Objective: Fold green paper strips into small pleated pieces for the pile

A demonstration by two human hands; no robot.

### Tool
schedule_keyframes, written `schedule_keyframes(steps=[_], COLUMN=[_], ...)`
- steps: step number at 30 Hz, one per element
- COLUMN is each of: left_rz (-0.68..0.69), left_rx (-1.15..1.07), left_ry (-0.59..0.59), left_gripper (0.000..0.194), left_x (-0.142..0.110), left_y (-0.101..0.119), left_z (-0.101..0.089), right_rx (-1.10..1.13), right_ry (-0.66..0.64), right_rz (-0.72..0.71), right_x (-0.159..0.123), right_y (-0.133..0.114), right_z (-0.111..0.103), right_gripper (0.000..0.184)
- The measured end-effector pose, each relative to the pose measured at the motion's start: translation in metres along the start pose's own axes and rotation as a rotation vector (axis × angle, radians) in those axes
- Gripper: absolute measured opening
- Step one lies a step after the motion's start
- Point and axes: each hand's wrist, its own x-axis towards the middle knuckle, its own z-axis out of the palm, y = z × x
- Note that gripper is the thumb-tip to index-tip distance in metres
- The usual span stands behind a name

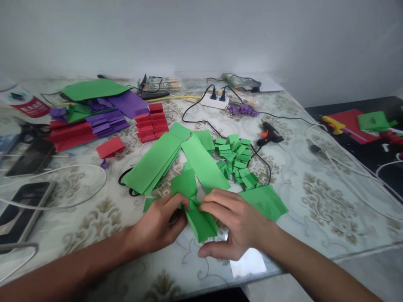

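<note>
My left hand (165,220) is closed on a strip of green paper (203,222), pinching it near a crease at its middle. One end of the strip stands up beyond my fingers; the other slopes down toward me. My right hand (234,222) touches the strip at the crease with bent fingertips, its thumb spread apart from the paper. Just beyond lie a stack of long green strips (154,161) and a single green strip (206,163). Many small folded green pieces (234,157) are heaped to the right. Another green sheet (266,201) lies partly behind my right hand.
Folded red papers (153,121) and purple papers (107,122) lie back left. A black glue gun (270,134) and a white power strip (215,100) trail cables. Scissors (30,130) and a phone-like device (22,209) are left; a yellow glue gun (333,124) is far right.
</note>
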Motion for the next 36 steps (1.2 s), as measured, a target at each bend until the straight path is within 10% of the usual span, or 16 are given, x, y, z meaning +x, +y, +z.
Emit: schedule_keyframes(steps=[10, 36], left_rz=[-0.013, -0.002], left_rx=[0.083, -0.026], left_ry=[0.042, -0.091], left_gripper=[0.018, 0.034], left_x=[-0.004, -0.002], left_y=[0.001, 0.005], left_z=[0.002, 0.0], right_rx=[0.168, 0.096], right_ry=[-0.083, 0.051], right_rz=[0.404, 0.477], right_x=[0.008, -0.001], right_y=[-0.006, 0.0], right_z=[0.002, 0.026], right_gripper=[0.027, 0.009])
